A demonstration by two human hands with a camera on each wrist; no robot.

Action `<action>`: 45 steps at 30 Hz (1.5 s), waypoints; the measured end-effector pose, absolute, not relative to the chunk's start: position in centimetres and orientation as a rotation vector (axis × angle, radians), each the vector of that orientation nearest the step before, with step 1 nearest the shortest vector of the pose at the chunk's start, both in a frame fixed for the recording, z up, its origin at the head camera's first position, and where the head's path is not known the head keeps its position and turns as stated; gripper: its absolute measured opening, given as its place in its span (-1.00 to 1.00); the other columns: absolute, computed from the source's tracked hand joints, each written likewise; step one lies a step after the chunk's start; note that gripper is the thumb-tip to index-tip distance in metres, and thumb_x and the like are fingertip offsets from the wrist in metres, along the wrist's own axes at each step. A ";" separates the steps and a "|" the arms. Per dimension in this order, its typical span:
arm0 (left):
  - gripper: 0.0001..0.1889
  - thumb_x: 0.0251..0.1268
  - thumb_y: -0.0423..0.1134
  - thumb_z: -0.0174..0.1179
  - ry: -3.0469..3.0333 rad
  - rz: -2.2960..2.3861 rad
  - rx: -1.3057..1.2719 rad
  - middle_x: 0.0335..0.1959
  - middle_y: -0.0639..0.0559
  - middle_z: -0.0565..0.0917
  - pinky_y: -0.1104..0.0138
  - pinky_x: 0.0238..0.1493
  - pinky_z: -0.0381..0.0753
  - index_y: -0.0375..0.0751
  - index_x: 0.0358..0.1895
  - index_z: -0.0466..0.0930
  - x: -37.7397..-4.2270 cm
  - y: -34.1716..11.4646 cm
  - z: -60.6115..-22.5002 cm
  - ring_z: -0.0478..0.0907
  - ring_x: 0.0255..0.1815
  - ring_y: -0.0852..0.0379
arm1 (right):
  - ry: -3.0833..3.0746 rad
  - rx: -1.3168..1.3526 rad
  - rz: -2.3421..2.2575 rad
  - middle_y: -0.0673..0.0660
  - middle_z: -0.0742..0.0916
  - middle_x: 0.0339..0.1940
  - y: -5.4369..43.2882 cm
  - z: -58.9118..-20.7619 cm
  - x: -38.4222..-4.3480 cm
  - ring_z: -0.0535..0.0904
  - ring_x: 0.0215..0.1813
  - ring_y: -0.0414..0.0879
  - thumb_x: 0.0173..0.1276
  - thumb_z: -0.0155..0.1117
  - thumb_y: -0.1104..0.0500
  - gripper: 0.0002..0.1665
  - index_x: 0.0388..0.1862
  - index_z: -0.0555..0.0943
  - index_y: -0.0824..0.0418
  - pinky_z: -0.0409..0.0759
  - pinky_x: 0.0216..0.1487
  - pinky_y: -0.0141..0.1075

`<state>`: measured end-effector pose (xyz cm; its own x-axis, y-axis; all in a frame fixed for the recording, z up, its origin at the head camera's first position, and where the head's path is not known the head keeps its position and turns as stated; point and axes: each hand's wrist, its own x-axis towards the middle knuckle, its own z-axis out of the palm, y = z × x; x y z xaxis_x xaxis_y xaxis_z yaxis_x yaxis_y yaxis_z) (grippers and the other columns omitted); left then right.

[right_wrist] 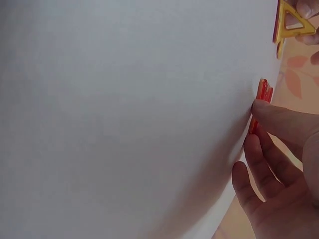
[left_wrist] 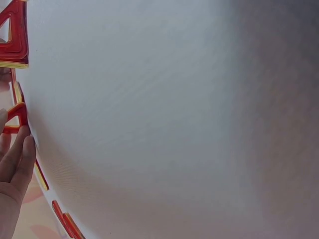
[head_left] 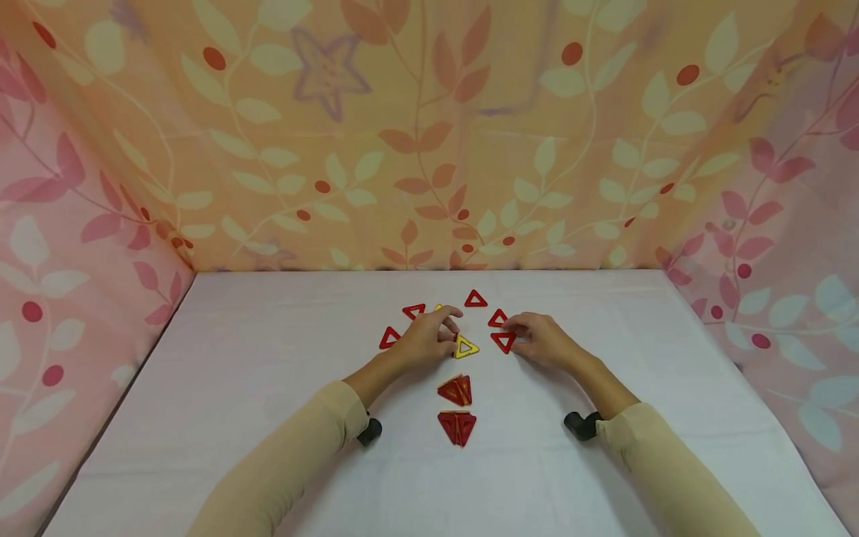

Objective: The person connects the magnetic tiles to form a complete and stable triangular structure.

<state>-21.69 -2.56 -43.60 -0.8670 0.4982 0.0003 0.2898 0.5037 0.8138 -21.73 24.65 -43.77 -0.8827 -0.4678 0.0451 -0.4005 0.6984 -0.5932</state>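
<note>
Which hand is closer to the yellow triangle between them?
Left: the left hand pinches the yellow triangle; the right hand is away to its right, holding a red triangle.

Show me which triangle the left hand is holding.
The yellow-faced triangle, pinched by the left hand. Another yellow piece is mostly hidden behind that hand, and the right hand holds a red triangle instead.

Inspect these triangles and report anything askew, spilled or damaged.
Nothing looks spilled or broken. Only the farther red cluster looks slightly askew, turned relative to the nearer red cluster. The yellow triangle in the left hand and red triangle in the right hand look intact where visible.
</note>
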 end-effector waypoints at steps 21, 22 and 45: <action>-0.47 0.30 -0.43 0.30 2.538 1.263 0.699 -0.03 -0.03 0.63 0.26 0.11 0.60 -0.22 0.32 0.40 -21.8 -2.7 -43.7 0.63 -0.01 0.10 | 2.849 -0.762 -0.864 0.14 0.75 -0.11 21.7 -43.9 -22.4 0.60 -0.12 -0.04 0.19 0.44 0.37 -0.62 0.02 0.66 0.37 0.61 -0.01 -0.09; -0.48 0.30 -0.43 0.30 2.537 1.265 0.699 -0.03 -0.03 0.63 0.26 0.11 0.60 -0.22 0.31 0.40 -21.8 -2.7 -43.7 0.63 0.00 0.10 | 2.847 -0.767 -0.861 0.14 0.74 -0.11 21.6 -43.9 -22.4 0.61 -0.12 -0.04 0.19 0.44 0.37 -0.62 0.02 0.66 0.37 0.61 0.00 -0.09; -0.48 0.30 -0.41 0.30 2.547 1.252 0.699 -0.05 -0.01 0.63 0.26 0.11 0.61 -0.23 0.31 0.41 -21.8 -2.6 -43.8 0.64 0.04 0.06 | 2.858 -0.756 -0.797 0.16 0.74 -0.08 20.0 -43.7 -22.8 0.60 -0.10 -0.01 0.21 0.43 0.35 -0.61 0.05 0.66 0.35 0.61 0.04 -0.10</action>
<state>-21.77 -2.61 -43.81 -0.8631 0.5049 0.0136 0.3190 0.5241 0.7896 -22.81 20.04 -43.70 -0.8751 -0.4809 0.0539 -0.4394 0.7429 -0.5051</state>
